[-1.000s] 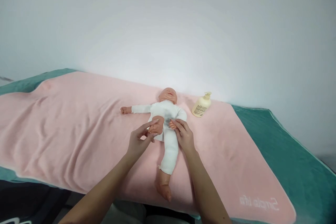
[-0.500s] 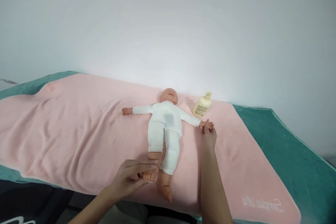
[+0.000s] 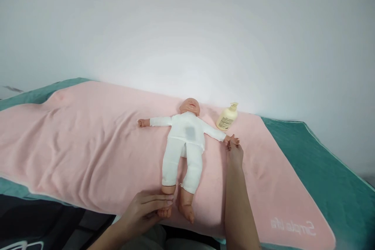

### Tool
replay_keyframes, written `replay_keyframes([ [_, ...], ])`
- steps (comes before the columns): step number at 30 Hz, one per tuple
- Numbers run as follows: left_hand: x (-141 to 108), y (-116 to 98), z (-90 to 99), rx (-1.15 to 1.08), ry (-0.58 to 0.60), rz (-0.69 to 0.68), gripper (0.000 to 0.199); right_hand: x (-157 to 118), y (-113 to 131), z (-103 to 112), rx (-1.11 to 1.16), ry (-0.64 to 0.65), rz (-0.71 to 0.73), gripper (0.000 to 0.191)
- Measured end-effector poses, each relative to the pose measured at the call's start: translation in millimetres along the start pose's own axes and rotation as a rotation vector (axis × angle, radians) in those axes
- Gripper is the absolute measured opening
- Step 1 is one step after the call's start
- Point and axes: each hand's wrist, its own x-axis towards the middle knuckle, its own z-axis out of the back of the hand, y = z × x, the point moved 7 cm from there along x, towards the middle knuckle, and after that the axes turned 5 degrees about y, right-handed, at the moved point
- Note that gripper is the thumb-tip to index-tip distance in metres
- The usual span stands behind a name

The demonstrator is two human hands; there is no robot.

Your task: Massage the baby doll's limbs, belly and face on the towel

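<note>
A baby doll [image 3: 186, 140] with a white cloth body lies on its back on the pink blanket [image 3: 117, 156], arms spread and its head toward the wall. My left hand [image 3: 146, 209] is closed around the doll's foot on the left, fingers over the ankle and the toes showing below. At the doll's outstretched hand on the right, my right hand [image 3: 235, 152] pinches it between thumb and fingers. A pale yellow pump bottle [image 3: 227, 117] stands beside the doll's shoulder, untouched.
Under the pink blanket a green cover [image 3: 316, 156] shows at both sides. A plain white wall [image 3: 187, 27] rises behind the far edge. The blanket has folds on the left and pale lettering [image 3: 293, 225] in the near right corner.
My left hand has lowered toward me with the doll's foot, and that leg now lies straighter, stretched down. My right hand keeps its pinch on the doll's hand.
</note>
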Motion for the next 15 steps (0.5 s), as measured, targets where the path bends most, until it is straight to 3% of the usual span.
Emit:
replay_keyframes([
  [4, 4, -1, 3.6, -0.043, -0.068, 0.026, 0.042, -1, 3, 0, -0.032, -0.007, 0.019, 0.032],
  [8, 7, 0, 20.1, -0.071, -0.157, 0.083, 0.036, -13, 14, -7, -0.086, -0.027, 0.093, 0.037],
  [12, 18, 12, 41.8, -0.133, -0.339, 0.217, 0.032, -46, 40, -38, -0.325, 0.019, 0.405, 0.046],
  [15, 39, 27, 52.1, -0.24, -0.489, 0.341, 0.032, -79, 50, -77, -0.514, 0.225, 0.676, 0.04],
])
